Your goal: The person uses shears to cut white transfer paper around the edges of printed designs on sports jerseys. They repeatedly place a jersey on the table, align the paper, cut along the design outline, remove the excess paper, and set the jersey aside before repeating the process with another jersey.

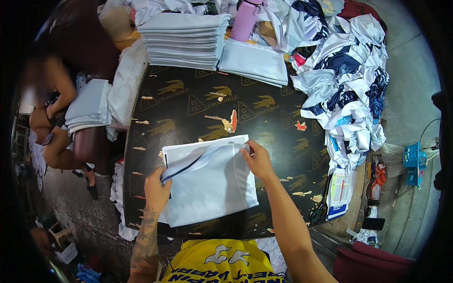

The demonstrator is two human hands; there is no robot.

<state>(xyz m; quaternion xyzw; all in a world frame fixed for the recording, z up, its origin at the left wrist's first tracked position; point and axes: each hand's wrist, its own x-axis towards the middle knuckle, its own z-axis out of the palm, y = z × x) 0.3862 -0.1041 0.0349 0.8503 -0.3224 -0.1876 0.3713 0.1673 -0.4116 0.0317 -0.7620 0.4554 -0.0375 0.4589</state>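
Observation:
Flat white fabric panels (212,193) lie in a small layered pile on the dark tabletop before me. At its left side my left hand (158,185) is closed on the lifted edge of the top white fabric panel, where a thin dark navy line shows. My right hand (257,159) pinches the same panel near the pile's upper right corner, thumb on top. Between the two hands the cloth rises in a slanting fold, while its lower part lies flat. The fingertips of my left hand are partly hidden by the cloth.
Stacked folded white cloth (184,40) stands at the far edge beside a lower stack (255,61) and a pink bottle (245,19). Loose white and navy garments (349,70) heap along the right. Scissors (317,213) lie at the right edge. A person (59,87) sits at left.

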